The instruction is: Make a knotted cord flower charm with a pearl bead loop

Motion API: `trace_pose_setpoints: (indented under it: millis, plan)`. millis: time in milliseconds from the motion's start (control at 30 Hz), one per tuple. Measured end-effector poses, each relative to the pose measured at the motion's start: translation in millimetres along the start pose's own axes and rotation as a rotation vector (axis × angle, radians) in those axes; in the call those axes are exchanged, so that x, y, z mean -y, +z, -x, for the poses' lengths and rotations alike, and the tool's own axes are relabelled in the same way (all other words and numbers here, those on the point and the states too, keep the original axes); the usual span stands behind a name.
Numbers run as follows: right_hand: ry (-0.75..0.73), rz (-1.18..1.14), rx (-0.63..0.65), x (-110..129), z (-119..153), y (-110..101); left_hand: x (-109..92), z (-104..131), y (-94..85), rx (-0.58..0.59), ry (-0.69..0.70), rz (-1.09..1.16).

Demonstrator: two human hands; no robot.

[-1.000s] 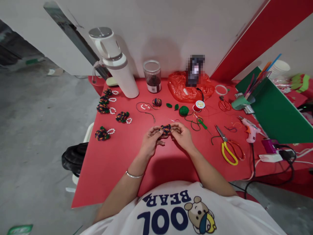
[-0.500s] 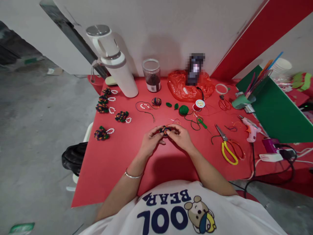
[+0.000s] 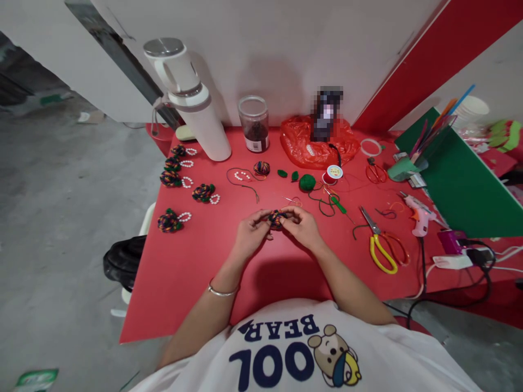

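Observation:
Between my fingers is a small multicoloured yarn flower [image 3: 277, 219], dark with orange and purple strands. My left hand [image 3: 252, 233] pinches its left side, and my right hand [image 3: 301, 227] grips its right side. Just beyond them a needle [image 3: 289, 199] with orange thread lies on the red table [image 3: 204, 272]. Further off are a multicoloured yarn ball [image 3: 261, 168], several white beads [image 3: 242, 176], two green crocheted leaves [image 3: 295, 176] and a green yarn ball [image 3: 307, 182]. A green-handled crochet hook [image 3: 337, 204] rests right of these.
Finished yarn flowers with bead loops [image 3: 170, 221] stand at the left. Yellow-handled scissors [image 3: 382, 253], a pink glue gun [image 3: 420, 215] and cables lie right. A white bottle [image 3: 206, 125], a jar [image 3: 254, 125], a red plastic bag [image 3: 296, 147] and a thread spool [image 3: 334, 173] stand behind.
My fingers have shifted slightly around the yarn flower, and more of its face shows between them. The things on the table lie as before.

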State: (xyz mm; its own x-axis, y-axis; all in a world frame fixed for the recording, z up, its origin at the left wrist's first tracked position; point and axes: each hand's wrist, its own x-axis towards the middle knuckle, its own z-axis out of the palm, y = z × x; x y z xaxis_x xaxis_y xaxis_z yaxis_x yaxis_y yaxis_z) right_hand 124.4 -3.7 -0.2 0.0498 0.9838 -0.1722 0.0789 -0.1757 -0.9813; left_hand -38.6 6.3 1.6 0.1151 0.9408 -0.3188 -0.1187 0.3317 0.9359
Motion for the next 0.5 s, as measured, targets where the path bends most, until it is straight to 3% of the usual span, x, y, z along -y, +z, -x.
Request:
trace_pose_setpoints:
  millis: [167, 333, 400, 500]
  plan:
    - [0.022, -0.042, 0.049, 2.3, 0.9, -1.4, -3.6, 0.4, -4.1, -0.015, -0.026, 0.020]
    - [-0.046, -0.016, 0.077, 5.5, 2.8, -2.0, -0.8, 2.4, -8.6, 0.115, -0.036, -0.007]
    - [-0.014, -0.059, 0.099, 5.7, 3.4, -2.6, 0.3, 2.3, -9.6, 0.147, -0.037, 0.016]
    - [0.064, -0.163, 0.108, 3.8, 3.8, -3.7, -0.2, 0.7, -9.8, 0.098, -0.074, 0.145]
